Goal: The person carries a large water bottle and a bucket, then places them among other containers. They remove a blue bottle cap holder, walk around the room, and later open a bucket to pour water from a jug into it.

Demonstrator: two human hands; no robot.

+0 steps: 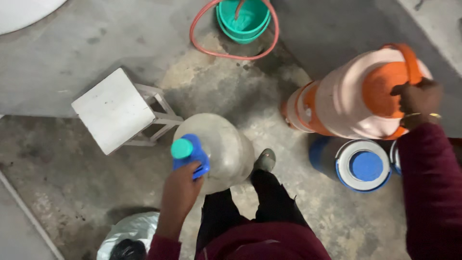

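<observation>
1. We are in the carrying step: both hands are loaded, and we stand over a bare concrete floor (96, 48).
2. Our left hand (182, 185) is closed around the blue handle at the neck of a big clear water jug (221, 149) with a teal cap (182, 148). The jug hangs at our left side, just in front of our legs and above the floor.
3. Our right hand (417, 102) is curled over the orange handle of an orange and cream cooler jug (346, 101), which tilts on its side, up at our right.
4. By our reckoning, the next move calls for a steady, level grip on both loads and clear footing, since the white stool (113, 110) stands near on the left and the blue and white cooler (358, 163) sits just below the tilted one.
5. Pose: left arm reaches down and forward, wrist bent over the jug's neck; right arm is stretched out and raised, sleeve covering the forearm.
6. Farther off, a teal bucket (243, 19) sits inside a loop of red hose (231, 55).
</observation>
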